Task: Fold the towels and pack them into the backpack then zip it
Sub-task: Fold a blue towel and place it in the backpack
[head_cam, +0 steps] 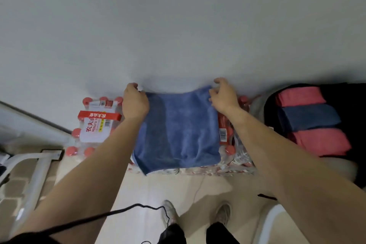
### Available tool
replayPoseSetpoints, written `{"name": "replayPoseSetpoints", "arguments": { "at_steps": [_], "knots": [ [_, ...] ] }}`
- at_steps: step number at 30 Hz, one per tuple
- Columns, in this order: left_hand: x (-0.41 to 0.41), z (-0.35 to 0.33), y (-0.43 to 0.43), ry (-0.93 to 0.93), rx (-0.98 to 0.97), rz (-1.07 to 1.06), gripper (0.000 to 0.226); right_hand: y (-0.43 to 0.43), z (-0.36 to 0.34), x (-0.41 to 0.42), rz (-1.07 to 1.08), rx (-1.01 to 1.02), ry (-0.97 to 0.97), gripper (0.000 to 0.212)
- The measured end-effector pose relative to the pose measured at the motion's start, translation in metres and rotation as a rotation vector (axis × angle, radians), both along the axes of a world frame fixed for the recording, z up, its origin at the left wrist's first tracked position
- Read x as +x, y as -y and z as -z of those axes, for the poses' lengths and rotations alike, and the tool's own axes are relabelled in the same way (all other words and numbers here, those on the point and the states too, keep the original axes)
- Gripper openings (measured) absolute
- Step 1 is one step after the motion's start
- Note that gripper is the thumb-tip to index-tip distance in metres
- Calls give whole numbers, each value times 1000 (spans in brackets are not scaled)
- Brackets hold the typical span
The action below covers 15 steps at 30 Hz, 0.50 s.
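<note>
A: Where are the hands?

B: Both are at the far edge of a blue towel (179,130). The left hand (135,101) sits on the towel's far left corner with its fingers curled down over the edge, so I cannot tell whether it pinches the cloth or only presses on it. The right hand (223,95) is at the far right corner, thumb on top of the cloth and fingers bent round behind the edge, gripping that corner.

A: And the towel itself?

B: It lies spread flat, roughly square, on shrink-wrapped packs of water bottles (97,123) with red caps. These packs stand on the floor against a pale wall (178,25). The near edge of the towel hangs a little over the near side of the packs, with its left near corner drooping lowest.

A: What about the backpack?

B: A black backpack (354,105) lies open just to the right of the packs, by the right arm. Inside it, three folded towels sit in a row from far to near: a pink towel (301,96), a dark blue towel (309,118) and a second pink towel (320,141), each touching the next.

A: Anything else around?

B: A white metal frame (37,172) on the floor to the left, a black cable (118,211) crossing the left forearm, and the person's two shoes (169,214) on the pale floor (150,188) below.
</note>
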<state>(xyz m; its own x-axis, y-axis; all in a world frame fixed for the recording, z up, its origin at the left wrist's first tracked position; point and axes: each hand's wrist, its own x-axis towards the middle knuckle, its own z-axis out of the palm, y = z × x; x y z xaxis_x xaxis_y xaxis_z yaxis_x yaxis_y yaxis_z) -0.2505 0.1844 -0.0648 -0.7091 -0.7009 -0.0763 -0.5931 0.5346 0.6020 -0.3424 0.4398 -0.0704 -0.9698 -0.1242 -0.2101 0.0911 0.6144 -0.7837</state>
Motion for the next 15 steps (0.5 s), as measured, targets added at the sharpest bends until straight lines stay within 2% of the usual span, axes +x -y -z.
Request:
{"name": "replayPoseSetpoints", "arguments": {
  "at_steps": [2,4,6,8,11,15],
  "knots": [
    [3,11,-31,-178,-97,183,36,-6,5,19,1,-5,-55,46],
    [2,22,-68,-250,-120,515,32,-20,8,51,0,-31,-131,36],
    [-6,34,-99,-159,-97,799,34,-40,12,92,7,-24,-144,29],
    [-15,45,-120,-42,-104,972,41,-57,17,133,14,11,-102,28],
    [-22,58,-132,132,-179,1069,48,-71,30,180,-30,79,-62,32],
    [-24,61,-130,230,-155,1085,52,-68,44,200,-141,187,-90,46]
  ]
}}
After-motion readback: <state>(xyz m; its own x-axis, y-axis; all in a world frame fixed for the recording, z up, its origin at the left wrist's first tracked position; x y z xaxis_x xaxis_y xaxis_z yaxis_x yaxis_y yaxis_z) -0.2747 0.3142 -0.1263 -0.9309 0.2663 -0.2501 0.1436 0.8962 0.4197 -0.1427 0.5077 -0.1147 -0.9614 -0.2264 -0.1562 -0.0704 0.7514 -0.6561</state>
